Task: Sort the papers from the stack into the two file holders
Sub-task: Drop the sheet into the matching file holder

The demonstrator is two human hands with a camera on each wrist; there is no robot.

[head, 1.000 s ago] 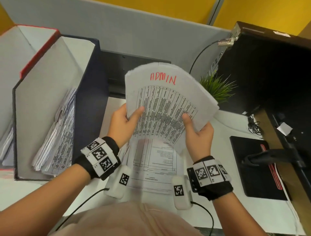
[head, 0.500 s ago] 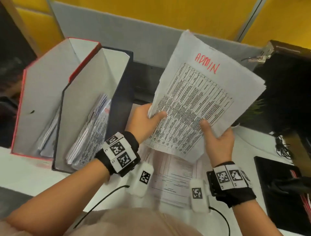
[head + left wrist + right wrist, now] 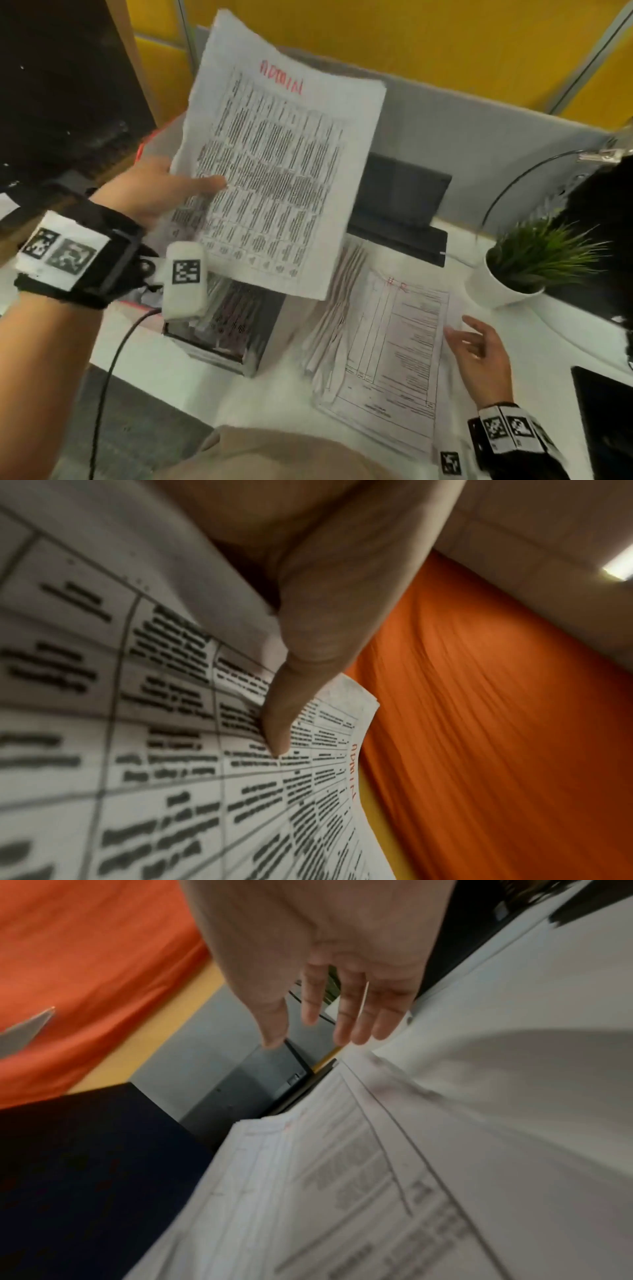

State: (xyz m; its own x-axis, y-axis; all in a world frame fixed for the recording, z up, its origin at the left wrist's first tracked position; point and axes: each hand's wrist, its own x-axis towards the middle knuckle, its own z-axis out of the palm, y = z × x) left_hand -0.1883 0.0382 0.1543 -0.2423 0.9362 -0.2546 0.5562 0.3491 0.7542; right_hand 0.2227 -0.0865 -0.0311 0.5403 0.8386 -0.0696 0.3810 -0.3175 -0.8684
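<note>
My left hand [image 3: 164, 192] pinches a white sheet [image 3: 274, 164] printed with a table and marked "ADMIN" in red, thumb on its face, and holds it up over the file holders. In the left wrist view the thumb [image 3: 294, 685] presses on this sheet [image 3: 171, 750]. The dark file holder [image 3: 236, 329] with papers inside stands below the sheet; a red edge of the other holder [image 3: 140, 150] shows behind my hand. The paper stack [image 3: 383, 346] lies fanned on the white desk. My right hand [image 3: 479, 349] hovers open at the stack's right edge, fingers [image 3: 356, 1010] straight, holding nothing.
A potted green plant [image 3: 527, 263] stands at the back right of the desk. A black device [image 3: 400, 205] sits against the grey partition behind the stack. A dark pad [image 3: 606, 421] lies at the right edge. A cable [image 3: 109, 377] runs from my left wrist.
My right hand has let go of the ADMIN sheet and dropped to the stack's right edge. My left hand has carried the sheet left, over the file holders.
</note>
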